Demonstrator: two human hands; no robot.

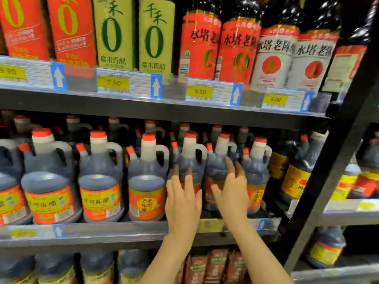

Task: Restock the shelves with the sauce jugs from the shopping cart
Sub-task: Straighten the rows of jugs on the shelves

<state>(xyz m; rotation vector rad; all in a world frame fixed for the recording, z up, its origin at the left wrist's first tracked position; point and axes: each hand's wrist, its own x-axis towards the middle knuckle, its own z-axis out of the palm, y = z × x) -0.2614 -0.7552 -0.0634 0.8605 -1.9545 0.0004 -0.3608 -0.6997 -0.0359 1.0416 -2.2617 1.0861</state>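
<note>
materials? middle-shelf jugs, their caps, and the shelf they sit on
Jugs: likely translucent plastic, glossy; the moulded handle is cloudy white and the dark sauce shows through the body.
Caps: opaque red-orange, probably plastic, matte; too blurred to be sure.
Shelf: looks like dark painted metal with a dull sheen, fronted by a clear plastic price-tag strip.

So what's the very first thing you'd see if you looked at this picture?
Two bare hands in the middle: the left hand and the right hand lie with straight fingers against dark sauce jugs on the middle shelf. That whole shelf is a row of the same jugs with orange caps. Above them stand tall red and green bottles over yellow price tags.
</note>
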